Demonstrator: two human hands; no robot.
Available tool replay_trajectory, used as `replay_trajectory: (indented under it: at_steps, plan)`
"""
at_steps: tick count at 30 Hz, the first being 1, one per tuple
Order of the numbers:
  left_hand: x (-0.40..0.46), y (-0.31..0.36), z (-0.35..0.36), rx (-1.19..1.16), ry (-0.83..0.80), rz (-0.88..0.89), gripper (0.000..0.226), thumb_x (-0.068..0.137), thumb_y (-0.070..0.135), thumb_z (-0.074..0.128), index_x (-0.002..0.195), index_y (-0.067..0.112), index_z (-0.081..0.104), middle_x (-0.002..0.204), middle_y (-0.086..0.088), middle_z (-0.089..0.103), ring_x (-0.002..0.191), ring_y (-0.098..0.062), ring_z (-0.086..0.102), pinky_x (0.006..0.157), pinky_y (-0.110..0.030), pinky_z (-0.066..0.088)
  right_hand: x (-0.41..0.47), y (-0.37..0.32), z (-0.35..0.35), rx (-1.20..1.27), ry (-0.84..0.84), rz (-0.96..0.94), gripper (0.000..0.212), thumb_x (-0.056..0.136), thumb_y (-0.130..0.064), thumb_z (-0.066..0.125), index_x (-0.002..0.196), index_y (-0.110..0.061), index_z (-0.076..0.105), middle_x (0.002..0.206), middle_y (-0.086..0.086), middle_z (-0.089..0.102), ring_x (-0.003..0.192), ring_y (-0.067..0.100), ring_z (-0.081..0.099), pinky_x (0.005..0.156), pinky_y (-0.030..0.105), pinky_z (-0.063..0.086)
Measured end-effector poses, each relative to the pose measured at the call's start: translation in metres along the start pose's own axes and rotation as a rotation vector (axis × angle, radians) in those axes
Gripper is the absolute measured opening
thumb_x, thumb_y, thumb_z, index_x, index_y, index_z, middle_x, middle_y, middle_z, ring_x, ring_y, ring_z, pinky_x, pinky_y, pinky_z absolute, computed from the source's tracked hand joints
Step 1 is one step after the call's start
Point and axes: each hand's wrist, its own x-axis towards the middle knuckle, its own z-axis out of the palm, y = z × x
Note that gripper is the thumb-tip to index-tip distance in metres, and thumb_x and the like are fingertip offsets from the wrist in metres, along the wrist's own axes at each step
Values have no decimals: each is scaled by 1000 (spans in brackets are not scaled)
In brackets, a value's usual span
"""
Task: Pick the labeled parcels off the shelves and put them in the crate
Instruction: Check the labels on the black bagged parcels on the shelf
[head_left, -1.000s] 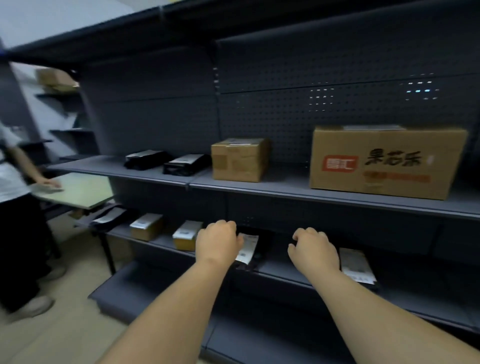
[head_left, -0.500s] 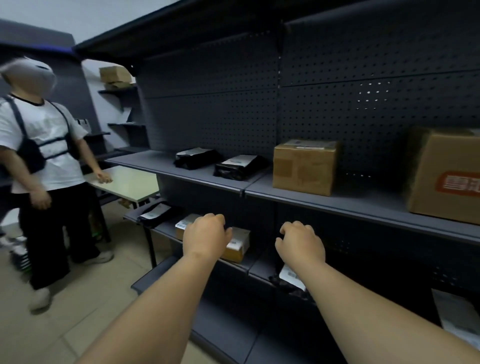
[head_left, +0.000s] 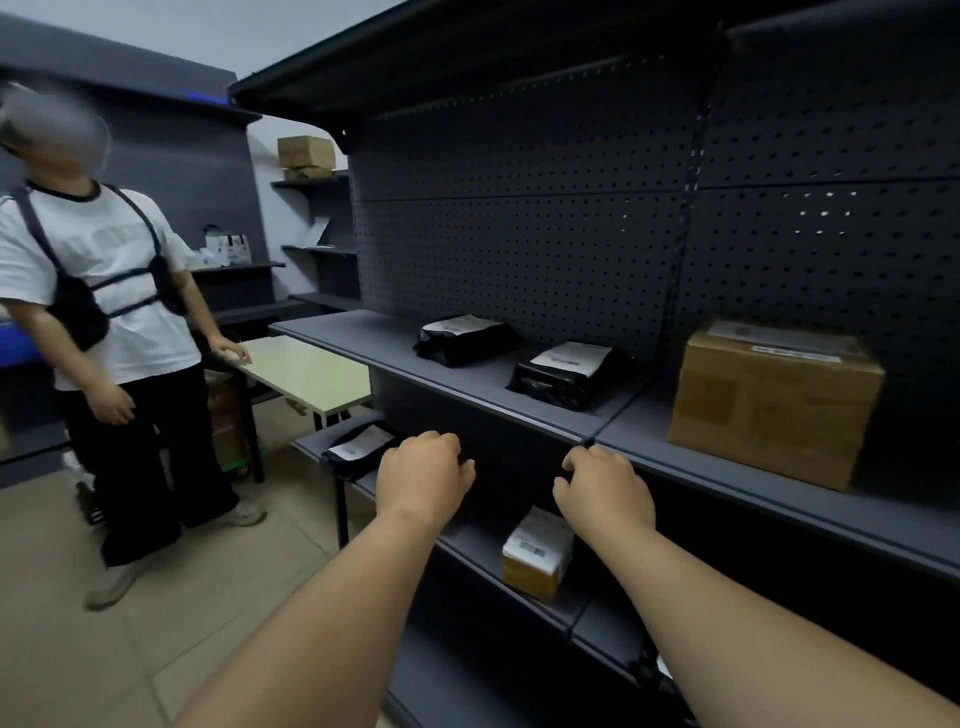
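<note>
- Upper shelf (head_left: 395, 345) holds two black labeled parcels (head_left: 464, 339) (head_left: 570, 374) and a cardboard box (head_left: 769, 402).
- Lower shelf (head_left: 467, 545): black parcel (head_left: 358, 447), small yellow box (head_left: 537, 553).
- Left hand (head_left: 423, 475) and right hand (head_left: 605, 488) are outstretched, fingers curled, holding nothing.

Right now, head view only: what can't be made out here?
- Crate: none in frame.
- Print on the white label of the small yellow cardboard parcel on the lower shelf: too small and blurred.
- Fingers of the left hand and right hand: curled away behind the knuckles; no parcel shows in either.
- Parcel at the bottom right edge: mostly hidden by the right forearm.
</note>
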Motion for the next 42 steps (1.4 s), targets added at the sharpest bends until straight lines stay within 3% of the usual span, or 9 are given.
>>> replay_trajectory:
  at_steps: [9,21,29,35,42]
  plan:
    - [65,-92,15,-12,14,54,31,92,41,47,106,17,62,102,-1,64,93,-22,61,77,-34,46,52,-85,47,56,49,47,32,94,-32,47,122,-21,55,128,-2,53,123,20,42,94,34,42]
    - [157,-220,16,-68,46,196,30,92,41,49,102,17,63,99,-2,64,90,-24,61,78,-35,44,110,-213,87,69,180,189,29,93,-31,48,117,-18,58,123,1,55,116,24,46,88,33,41]
    - [214,-234,32,-148,2,231,29,92,39,50,99,15,64,95,-4,66,85,-26,61,73,-34,49,159,-234,96,38,227,202,29,93,-31,48,118,-20,57,122,0,55,117,22,45,88,34,41]
    - [272,-220,47,-218,9,252,32,93,38,50,107,12,63,103,-6,66,92,-26,61,76,-34,47,218,-224,91,38,238,251,30,95,-32,47,121,-19,55,123,2,53,115,24,44,83,35,41]
    - [335,-204,62,-328,-56,214,29,93,39,50,103,14,62,96,-5,66,86,-25,61,72,-34,51,278,-207,89,102,271,338,26,93,-29,48,115,-18,57,120,3,54,110,24,47,78,33,43]
